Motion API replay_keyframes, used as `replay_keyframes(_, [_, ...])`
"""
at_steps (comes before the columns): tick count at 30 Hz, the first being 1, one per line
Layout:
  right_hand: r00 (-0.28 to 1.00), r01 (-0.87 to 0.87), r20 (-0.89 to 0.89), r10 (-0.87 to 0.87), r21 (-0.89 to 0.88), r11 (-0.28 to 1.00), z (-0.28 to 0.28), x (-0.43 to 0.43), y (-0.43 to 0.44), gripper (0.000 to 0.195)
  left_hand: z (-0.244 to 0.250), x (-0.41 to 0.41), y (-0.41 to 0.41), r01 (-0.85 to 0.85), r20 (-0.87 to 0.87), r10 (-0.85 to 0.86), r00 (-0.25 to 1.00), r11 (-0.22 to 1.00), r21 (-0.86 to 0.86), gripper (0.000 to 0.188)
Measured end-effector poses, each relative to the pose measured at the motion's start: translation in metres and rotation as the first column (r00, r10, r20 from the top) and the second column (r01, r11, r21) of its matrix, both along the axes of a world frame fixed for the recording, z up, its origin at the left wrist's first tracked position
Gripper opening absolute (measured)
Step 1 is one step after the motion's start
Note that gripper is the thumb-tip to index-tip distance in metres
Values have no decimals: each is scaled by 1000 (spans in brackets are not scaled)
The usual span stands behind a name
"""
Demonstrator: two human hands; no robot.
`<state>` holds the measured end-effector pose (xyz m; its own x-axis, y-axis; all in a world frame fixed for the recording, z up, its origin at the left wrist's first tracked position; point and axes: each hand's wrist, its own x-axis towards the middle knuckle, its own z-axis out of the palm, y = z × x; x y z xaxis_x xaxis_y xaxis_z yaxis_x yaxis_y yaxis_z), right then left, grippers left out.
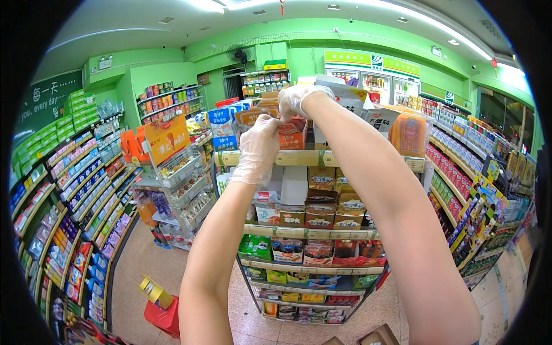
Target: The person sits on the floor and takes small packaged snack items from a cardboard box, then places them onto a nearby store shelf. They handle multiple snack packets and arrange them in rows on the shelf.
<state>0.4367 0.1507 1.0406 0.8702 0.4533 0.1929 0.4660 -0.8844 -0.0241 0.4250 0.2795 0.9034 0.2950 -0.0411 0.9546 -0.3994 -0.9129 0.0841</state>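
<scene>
Both hands wear thin clear plastic gloves and reach to the top shelf of a snack rack [302, 158]. My left hand [260, 144] has its fingers closed at the upper edge of red-orange snack packets [293, 134]; whether it grips one cannot be told. Just behind and to the right, my right hand [297, 102] is bent down over the same packets, its fingertips partly hidden. Blue-and-white snack packets [222, 125] stand left of my left hand. Orange packets [250, 117] are behind it. Grey-and-white snack boxes [379, 118] stand right of my right wrist, partly behind my forearm.
Lower shelves hold brown snack boxes [321, 215] and a green packet box [255, 247]. Left stands a wire basket rack [189, 189]. On the floor are a red box [161, 315] with a yellow carton [155, 292], and cardboard boxes [379, 336]. Stocked shelves line both sides.
</scene>
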Motion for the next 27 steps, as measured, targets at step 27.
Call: replay_keyframes(27, [971, -59, 217, 100, -190, 980, -30, 60, 14, 32, 3, 4, -2, 2, 41, -2, 999, 1000, -11, 11])
